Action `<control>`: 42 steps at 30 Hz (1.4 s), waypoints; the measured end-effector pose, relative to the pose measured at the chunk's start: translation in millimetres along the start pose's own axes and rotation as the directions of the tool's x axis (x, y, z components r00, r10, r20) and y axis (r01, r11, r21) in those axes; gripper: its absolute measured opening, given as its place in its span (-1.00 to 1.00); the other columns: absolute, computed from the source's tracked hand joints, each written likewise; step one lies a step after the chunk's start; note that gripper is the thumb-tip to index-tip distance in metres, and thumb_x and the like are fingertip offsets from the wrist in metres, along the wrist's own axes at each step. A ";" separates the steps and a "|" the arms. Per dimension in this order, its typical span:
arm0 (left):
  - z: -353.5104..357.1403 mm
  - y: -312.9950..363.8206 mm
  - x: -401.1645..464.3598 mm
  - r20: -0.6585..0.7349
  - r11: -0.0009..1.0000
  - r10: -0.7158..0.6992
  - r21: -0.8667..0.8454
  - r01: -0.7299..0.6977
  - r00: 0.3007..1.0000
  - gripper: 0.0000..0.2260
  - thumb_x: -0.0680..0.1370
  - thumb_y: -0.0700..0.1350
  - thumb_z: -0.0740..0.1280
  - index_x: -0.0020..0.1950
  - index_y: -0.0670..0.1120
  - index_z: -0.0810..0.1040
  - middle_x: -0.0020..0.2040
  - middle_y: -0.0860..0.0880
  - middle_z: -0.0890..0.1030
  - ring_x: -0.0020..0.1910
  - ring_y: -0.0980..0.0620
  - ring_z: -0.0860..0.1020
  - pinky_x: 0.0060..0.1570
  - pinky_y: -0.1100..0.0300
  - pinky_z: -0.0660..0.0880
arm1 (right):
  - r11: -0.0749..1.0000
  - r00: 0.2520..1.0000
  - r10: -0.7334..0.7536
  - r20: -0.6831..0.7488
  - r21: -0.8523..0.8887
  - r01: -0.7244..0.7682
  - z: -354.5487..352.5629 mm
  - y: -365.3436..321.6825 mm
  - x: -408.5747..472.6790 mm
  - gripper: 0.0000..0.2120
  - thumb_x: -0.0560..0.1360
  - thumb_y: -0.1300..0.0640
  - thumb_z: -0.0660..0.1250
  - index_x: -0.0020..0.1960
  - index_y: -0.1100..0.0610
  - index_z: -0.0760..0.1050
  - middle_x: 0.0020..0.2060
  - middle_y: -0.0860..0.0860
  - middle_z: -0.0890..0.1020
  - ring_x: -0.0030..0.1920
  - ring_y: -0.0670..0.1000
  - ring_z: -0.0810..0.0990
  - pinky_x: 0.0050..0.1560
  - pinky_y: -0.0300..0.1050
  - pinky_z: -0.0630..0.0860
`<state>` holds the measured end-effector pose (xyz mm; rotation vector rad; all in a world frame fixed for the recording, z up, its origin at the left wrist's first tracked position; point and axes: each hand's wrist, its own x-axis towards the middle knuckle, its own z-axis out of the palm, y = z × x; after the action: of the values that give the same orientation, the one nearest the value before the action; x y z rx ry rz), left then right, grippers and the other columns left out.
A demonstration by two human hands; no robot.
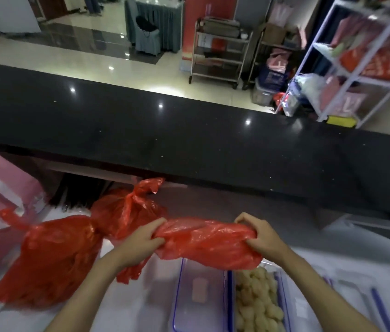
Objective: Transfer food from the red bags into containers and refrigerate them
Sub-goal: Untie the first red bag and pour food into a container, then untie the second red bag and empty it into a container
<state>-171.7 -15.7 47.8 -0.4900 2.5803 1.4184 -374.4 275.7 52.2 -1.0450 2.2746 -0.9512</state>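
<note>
- Fingers (158,232) of our left hand (138,245) are pinching one end of a red bag (207,243), and our right hand (259,236) is pinching the other end.
- We are holding this bag up in the air, just above two clear containers (201,298) on the white surface (347,264).
- One container is looking full of pale food pieces (257,305); the other is nearly bare.
- We are thinking the bag is soft, thin and a bit slippery, so it may slide or tear if we are pulling hard.
- We are thinking it is best to keep hold of the bunched ends, not the thin middle.
- Two more tied red bags (52,255) are sitting on the surface to our left, looking full and maybe heavy, so we are thinking of lifting them from below.
</note>
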 end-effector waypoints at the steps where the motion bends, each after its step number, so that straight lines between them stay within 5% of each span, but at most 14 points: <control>1: 1.9 1.1 7.5 0.019 0.999 0.040 0.004 -0.040 0.999 -0.65 0.56 -0.27 0.34 0.20 0.14 0.52 0.16 0.05 0.66 0.08 0.17 0.61 0.24 0.07 0.54 | 0.994 1.000 0.000 0.031 -0.111 0.003 -5.6 4.4 -5.7 -0.71 0.33 0.01 0.34 0.05 -0.08 0.50 -0.21 -0.12 0.68 -0.21 -0.13 0.67 -0.18 -0.20 0.60; 4: 8.0 6.2 24.3 0.090 0.985 0.148 -0.102 -0.139 0.985 -0.42 0.48 -0.38 0.37 0.32 0.21 0.51 0.19 0.28 0.61 0.17 0.25 0.61 0.16 0.24 0.59 | 0.836 1.000 -0.005 0.019 -0.548 0.015 -20.9 29.3 -22.1 -0.62 0.29 -0.08 0.43 0.08 -0.15 0.46 -0.22 -0.15 0.69 -0.23 -0.10 0.67 -0.19 -0.15 0.60; 6: 12.7 10.6 36.8 0.159 0.976 0.204 -0.107 -0.188 0.966 -0.40 0.48 -0.39 0.42 0.35 0.19 0.54 0.22 0.33 0.59 0.23 0.27 0.59 0.18 0.33 0.55 | 0.738 0.997 -0.060 -0.046 -0.675 0.014 -28.1 52.8 -30.3 -0.58 0.24 -0.02 0.51 0.04 -0.11 0.45 -0.26 -0.12 0.69 -0.29 -0.02 0.67 -0.30 -0.13 0.59; 10: 32.3 14.0 77.5 0.169 0.951 0.281 0.082 -0.297 0.945 -0.54 0.45 -0.26 0.51 0.19 0.24 0.64 0.08 0.19 0.61 0.11 0.21 0.62 0.14 0.19 0.58 | 0.729 0.981 -0.126 -0.151 -0.684 -0.011 -43.3 86.6 -32.3 -0.62 0.28 -0.06 0.47 0.00 -0.07 0.38 -0.25 -0.11 0.65 -0.28 0.02 0.66 -0.38 -0.12 0.54; 14: 55.3 21.3 121.9 -0.005 0.895 0.265 0.373 -0.245 0.964 -0.58 0.42 -0.15 0.49 0.17 0.28 0.59 0.09 0.17 0.61 0.12 0.09 0.62 0.12 0.06 0.58 | 0.725 0.988 -0.043 -0.148 -0.686 -0.071 -51.3 116.9 -16.1 -0.59 0.29 -0.27 0.36 0.03 -0.08 0.40 -0.20 -0.11 0.61 -0.22 -0.01 0.60 -0.27 -0.13 0.43; 17: 74.3 21.7 156.4 -0.010 0.845 0.178 0.514 -0.147 0.984 -0.54 0.47 -0.08 0.43 0.34 0.24 0.55 0.30 0.11 0.62 0.29 0.01 0.59 0.23 0.10 0.52 | 0.659 0.982 0.121 -0.143 -0.728 -0.187 -55.6 144.1 3.5 -0.51 0.32 0.03 0.44 0.26 -0.06 0.53 -0.01 -0.01 0.69 -0.03 0.12 0.68 -0.05 0.00 0.56; 20: 89.5 10.2 183.0 0.007 0.791 0.102 0.605 -0.085 0.995 -0.52 0.50 -0.11 0.37 0.42 0.17 0.55 0.42 -0.02 0.57 0.33 -0.13 0.59 0.25 0.04 0.56 | 0.674 0.980 0.168 -0.106 -0.713 -0.192 -62.8 170.3 14.1 -0.41 0.46 0.18 0.37 0.46 -0.12 0.45 0.19 0.06 0.69 0.11 0.15 0.68 0.11 0.02 0.60; 24: 112.6 -32.0 200.2 0.054 0.653 0.058 0.753 -0.079 0.997 -0.49 0.28 -0.03 0.14 0.10 0.06 0.74 0.21 -0.18 0.67 0.11 -0.26 0.64 -0.15 -0.24 0.67 | 0.664 0.984 0.173 0.035 -0.742 -0.090 -55.0 209.2 8.2 -0.49 0.63 -0.12 0.11 0.55 -0.35 0.13 0.39 -0.07 0.57 0.32 0.06 0.61 0.44 0.12 0.21; 26: 126.1 -39.1 193.6 0.026 0.557 0.081 0.828 -0.067 0.996 -0.39 0.26 0.02 0.07 0.22 0.00 0.65 0.25 -0.21 0.63 0.20 -0.27 0.48 -0.04 -0.33 0.63 | 0.692 0.956 0.275 0.106 -0.712 -0.120 -52.8 218.7 2.1 -0.44 0.60 -0.42 -0.14 0.55 -0.42 -0.19 0.60 -0.15 0.23 0.56 0.02 0.32 0.57 0.22 -0.07; 28: 133.3 -38.4 188.8 -0.001 0.534 0.081 0.845 -0.043 0.997 -0.42 0.33 0.08 0.15 0.29 -0.01 0.60 0.29 -0.23 0.61 0.25 -0.29 0.45 0.15 -0.32 0.51 | 0.759 0.897 0.398 0.193 -0.619 -0.203 -53.7 217.1 -1.4 -0.29 0.50 -0.55 -0.09 0.58 -0.38 -0.16 0.64 -0.19 0.05 0.63 0.00 0.11 0.59 0.26 -0.22; 31: 129.3 -19.8 177.1 -0.025 0.560 0.012 0.828 0.014 1.000 -0.51 0.31 0.07 0.27 0.20 0.03 0.70 0.36 -0.19 0.60 0.29 -0.29 0.56 0.19 -0.28 0.51 | 0.803 0.939 0.322 0.119 -0.560 -0.205 -57.6 199.0 -1.3 -0.34 0.52 -0.48 0.05 0.56 -0.30 0.16 0.49 -0.16 0.43 0.48 0.00 0.40 0.60 0.22 -0.03; 34: 122.5 5.2 148.6 -0.119 0.602 0.075 0.797 0.050 0.990 -0.59 0.36 0.04 0.28 0.17 0.04 0.67 0.32 -0.16 0.59 0.23 -0.27 0.61 0.07 -0.15 0.54 | 0.802 0.966 0.249 -0.063 -0.547 -0.243 -52.5 178.4 -10.1 -0.50 0.59 -0.27 0.19 0.50 -0.18 0.35 0.38 -0.11 0.53 0.36 0.02 0.51 0.50 0.14 0.26; 37: 120.7 15.0 108.3 -0.242 0.691 0.178 0.721 0.054 0.954 -0.64 0.45 0.01 0.21 0.16 0.02 0.65 0.20 -0.08 0.61 0.16 -0.19 0.62 0.05 -0.05 0.58 | 0.893 0.973 0.005 -0.231 -0.437 -0.109 -31.8 160.5 -16.6 -0.74 0.56 -0.03 0.37 0.25 -0.10 0.56 0.14 -0.16 0.59 0.16 0.01 0.58 0.18 0.06 0.52; 42: 104.7 20.0 26.0 -0.463 0.803 0.282 0.593 0.057 0.840 -0.74 0.53 -0.02 0.20 0.10 0.06 0.64 0.16 0.06 0.61 0.21 0.01 0.52 0.03 0.07 0.52 | 0.948 0.976 -0.145 -0.161 -0.305 0.091 15.2 86.6 -13.3 -0.83 0.55 0.00 0.27 0.09 -0.11 0.59 -0.08 -0.24 0.60 -0.07 -0.11 0.58 -0.04 -0.05 0.56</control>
<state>-205.2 77.1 -0.4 -0.7008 3.3331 0.4347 -397.2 321.0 -20.8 -1.2791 2.5899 -0.7936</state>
